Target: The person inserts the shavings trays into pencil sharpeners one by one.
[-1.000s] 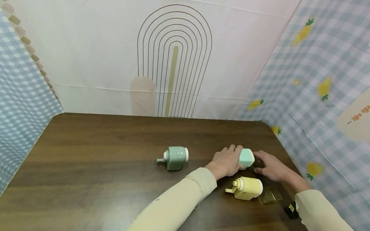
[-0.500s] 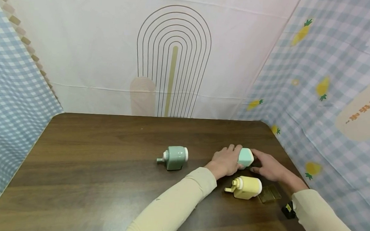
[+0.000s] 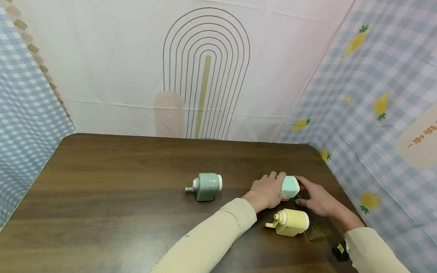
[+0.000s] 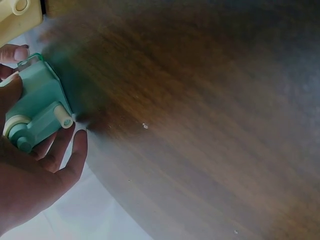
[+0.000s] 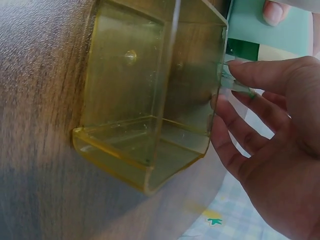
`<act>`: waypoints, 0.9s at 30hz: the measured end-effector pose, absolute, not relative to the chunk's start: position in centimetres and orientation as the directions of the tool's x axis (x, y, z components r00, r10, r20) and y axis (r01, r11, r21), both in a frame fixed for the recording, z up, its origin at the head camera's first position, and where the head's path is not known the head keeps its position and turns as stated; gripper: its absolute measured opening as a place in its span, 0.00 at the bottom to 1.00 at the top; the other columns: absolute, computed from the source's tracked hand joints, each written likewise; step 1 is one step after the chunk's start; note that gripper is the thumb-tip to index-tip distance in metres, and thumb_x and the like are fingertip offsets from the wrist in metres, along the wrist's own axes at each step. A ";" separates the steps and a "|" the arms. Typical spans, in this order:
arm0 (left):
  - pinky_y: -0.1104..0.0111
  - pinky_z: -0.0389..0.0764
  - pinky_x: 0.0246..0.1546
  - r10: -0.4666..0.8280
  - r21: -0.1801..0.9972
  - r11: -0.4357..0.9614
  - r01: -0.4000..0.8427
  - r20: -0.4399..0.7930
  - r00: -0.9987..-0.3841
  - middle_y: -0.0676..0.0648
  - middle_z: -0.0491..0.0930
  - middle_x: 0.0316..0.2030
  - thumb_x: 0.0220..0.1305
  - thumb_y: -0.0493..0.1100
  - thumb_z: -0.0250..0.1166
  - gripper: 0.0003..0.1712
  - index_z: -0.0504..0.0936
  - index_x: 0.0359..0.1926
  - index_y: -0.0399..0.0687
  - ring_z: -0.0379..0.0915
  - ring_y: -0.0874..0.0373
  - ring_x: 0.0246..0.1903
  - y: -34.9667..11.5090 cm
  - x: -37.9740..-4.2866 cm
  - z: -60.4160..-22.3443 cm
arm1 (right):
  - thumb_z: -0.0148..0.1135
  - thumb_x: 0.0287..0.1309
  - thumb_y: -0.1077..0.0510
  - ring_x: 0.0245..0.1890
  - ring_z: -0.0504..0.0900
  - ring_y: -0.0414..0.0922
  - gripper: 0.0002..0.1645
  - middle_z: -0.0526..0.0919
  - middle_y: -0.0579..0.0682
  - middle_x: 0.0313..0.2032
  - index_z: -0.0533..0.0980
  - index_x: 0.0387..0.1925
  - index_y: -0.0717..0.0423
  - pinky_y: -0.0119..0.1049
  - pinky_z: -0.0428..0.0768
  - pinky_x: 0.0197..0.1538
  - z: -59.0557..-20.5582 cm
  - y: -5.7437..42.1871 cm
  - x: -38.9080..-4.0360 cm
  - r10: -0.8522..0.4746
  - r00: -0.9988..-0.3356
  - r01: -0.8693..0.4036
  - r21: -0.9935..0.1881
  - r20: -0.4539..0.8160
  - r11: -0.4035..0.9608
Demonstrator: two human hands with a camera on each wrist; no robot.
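Plastic, glossy and hard-looking, makes up the grey-green box (image 3: 208, 188) at the left, lying well apart from my hands on the wood-grained counter (image 3: 123, 214), its crank pointing left. Next, my left hand (image 3: 267, 192) wraps thumb and fingers round the mint box (image 3: 289, 187), toward the counter's right side. I judge the mint box light, stiff and slightly slippery, best held by its flat, round-edged sides, clear of the crank. Nearer me lies the yellow box (image 3: 293, 223), smooth, with a white end. Just right of the mint box, my right hand (image 3: 319, 197) pinches a clear green piece (image 5: 231, 82); it is probably thin and brittle, so a gentle grip by the edges suits it. The yellow tray (image 5: 122, 90) is see-through, straight-walled and crisp-edged. Last comes a black thing (image 3: 341, 251) beside my sleeve (image 3: 369, 246), too small to identify.
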State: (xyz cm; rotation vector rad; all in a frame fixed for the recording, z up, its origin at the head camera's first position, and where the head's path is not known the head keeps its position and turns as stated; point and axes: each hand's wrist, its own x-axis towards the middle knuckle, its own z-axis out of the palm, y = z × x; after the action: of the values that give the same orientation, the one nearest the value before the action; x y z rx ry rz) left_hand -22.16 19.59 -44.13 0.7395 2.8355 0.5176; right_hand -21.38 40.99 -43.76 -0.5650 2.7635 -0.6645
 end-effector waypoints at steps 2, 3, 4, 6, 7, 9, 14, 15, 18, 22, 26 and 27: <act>0.59 0.81 0.52 0.502 0.376 0.815 0.441 -0.075 -0.862 0.52 0.67 0.68 0.71 0.63 0.59 0.41 0.53 0.78 0.64 0.70 0.55 0.61 19.7 -22.2 -44.2 | 0.66 0.63 0.69 0.57 0.78 0.66 0.46 0.73 0.72 0.63 0.54 0.76 0.64 0.57 0.84 0.49 -43.9 41.1 -21.4 -0.423 -0.895 -0.309 -0.492 -0.139 0.814; 0.59 0.81 0.52 0.501 0.379 0.814 0.439 -0.077 -0.862 0.52 0.67 0.68 0.70 0.63 0.60 0.41 0.53 0.78 0.65 0.70 0.55 0.61 19.7 -22.2 -44.2 | 0.66 0.63 0.69 0.56 0.79 0.66 0.46 0.73 0.72 0.63 0.54 0.76 0.64 0.56 0.85 0.48 -43.9 41.2 -21.4 -0.421 -0.897 -0.305 -0.497 -0.138 0.812; 0.59 0.81 0.52 0.500 0.381 0.814 0.438 -0.078 -0.862 0.52 0.67 0.69 0.71 0.63 0.59 0.41 0.53 0.78 0.65 0.69 0.55 0.62 19.7 -22.2 -44.2 | 0.66 0.63 0.68 0.56 0.79 0.65 0.46 0.74 0.72 0.62 0.53 0.76 0.64 0.55 0.85 0.47 -43.8 41.2 -21.4 -0.417 -0.898 -0.301 -0.500 -0.138 0.812; 0.59 0.81 0.52 0.495 0.382 0.817 0.432 -0.080 -0.865 0.53 0.67 0.68 0.70 0.63 0.60 0.41 0.54 0.77 0.66 0.69 0.55 0.62 19.7 -22.2 -44.1 | 0.67 0.63 0.67 0.54 0.81 0.64 0.46 0.75 0.71 0.60 0.54 0.76 0.63 0.53 0.86 0.45 -43.8 41.2 -21.4 -0.412 -0.900 -0.294 -0.503 -0.139 0.812; 0.59 0.81 0.52 0.493 0.381 0.818 0.431 -0.078 -0.866 0.52 0.67 0.68 0.70 0.63 0.60 0.41 0.54 0.77 0.65 0.70 0.55 0.61 19.7 -22.1 -44.0 | 0.67 0.64 0.67 0.54 0.81 0.63 0.46 0.75 0.71 0.60 0.53 0.77 0.63 0.52 0.86 0.45 -43.8 41.2 -21.5 -0.412 -0.900 -0.291 -0.508 -0.141 0.811; 0.60 0.81 0.52 0.488 0.380 0.821 0.426 -0.080 -0.869 0.53 0.67 0.68 0.70 0.63 0.60 0.41 0.54 0.77 0.66 0.70 0.55 0.61 19.6 -22.1 -43.9 | 0.67 0.64 0.67 0.54 0.81 0.63 0.46 0.75 0.70 0.61 0.53 0.77 0.62 0.52 0.86 0.45 -43.8 41.3 -21.5 -0.411 -0.900 -0.287 -0.514 -0.144 0.809; 0.59 0.81 0.52 0.486 0.381 0.822 0.424 -0.077 -0.871 0.53 0.68 0.68 0.70 0.64 0.60 0.41 0.55 0.77 0.67 0.70 0.55 0.61 19.6 -22.0 -43.9 | 0.67 0.64 0.67 0.53 0.81 0.62 0.46 0.74 0.70 0.61 0.54 0.77 0.61 0.52 0.86 0.45 -43.9 41.2 -21.4 -0.409 -0.902 -0.281 -0.531 -0.138 0.799; 0.59 0.81 0.52 0.486 0.381 0.822 0.424 -0.078 -0.871 0.53 0.68 0.68 0.70 0.64 0.60 0.41 0.54 0.77 0.67 0.70 0.55 0.61 19.5 -22.0 -43.9 | 0.67 0.64 0.67 0.53 0.81 0.62 0.46 0.74 0.70 0.61 0.54 0.76 0.62 0.52 0.86 0.45 -43.9 41.2 -21.4 -0.409 -0.903 -0.281 -0.533 -0.136 0.798; 0.59 0.81 0.52 0.485 0.379 0.823 0.424 -0.079 -0.871 0.53 0.68 0.68 0.70 0.64 0.60 0.41 0.54 0.77 0.66 0.70 0.56 0.61 19.5 -22.1 -44.0 | 0.67 0.64 0.67 0.51 0.82 0.60 0.46 0.75 0.69 0.60 0.54 0.76 0.62 0.51 0.86 0.44 -43.9 41.2 -21.4 -0.407 -0.904 -0.279 -0.542 -0.130 0.793; 0.60 0.81 0.52 0.482 0.370 0.827 0.424 -0.079 -0.872 0.53 0.68 0.67 0.70 0.64 0.60 0.41 0.54 0.77 0.66 0.70 0.56 0.61 19.6 -22.2 -43.9 | 0.67 0.64 0.66 0.47 0.82 0.55 0.45 0.78 0.65 0.56 0.54 0.76 0.62 0.47 0.84 0.41 -43.8 41.2 -21.4 -0.403 -0.906 -0.272 -0.549 -0.131 0.790; 0.60 0.81 0.52 0.485 0.371 0.825 0.426 -0.079 -0.871 0.53 0.68 0.67 0.70 0.64 0.59 0.41 0.54 0.77 0.66 0.69 0.56 0.61 19.7 -22.2 -44.0 | 0.68 0.64 0.65 0.41 0.81 0.50 0.46 0.79 0.59 0.48 0.54 0.76 0.61 0.42 0.80 0.38 -43.8 41.1 -21.5 -0.398 -0.906 -0.262 -0.549 -0.143 0.793; 0.60 0.81 0.52 0.487 0.371 0.825 0.427 -0.079 -0.870 0.53 0.68 0.68 0.70 0.64 0.59 0.41 0.54 0.77 0.66 0.69 0.56 0.61 19.7 -22.3 -44.0 | 0.68 0.64 0.64 0.40 0.81 0.49 0.46 0.80 0.58 0.46 0.54 0.76 0.61 0.42 0.79 0.38 -43.7 41.1 -21.5 -0.397 -0.906 -0.260 -0.548 -0.146 0.795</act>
State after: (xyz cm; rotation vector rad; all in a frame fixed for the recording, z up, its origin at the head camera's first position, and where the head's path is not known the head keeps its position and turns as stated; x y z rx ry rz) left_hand -22.26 19.67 -43.99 0.7163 2.8361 0.5166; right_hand -21.45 41.05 -43.74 -0.5089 2.7317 -0.7793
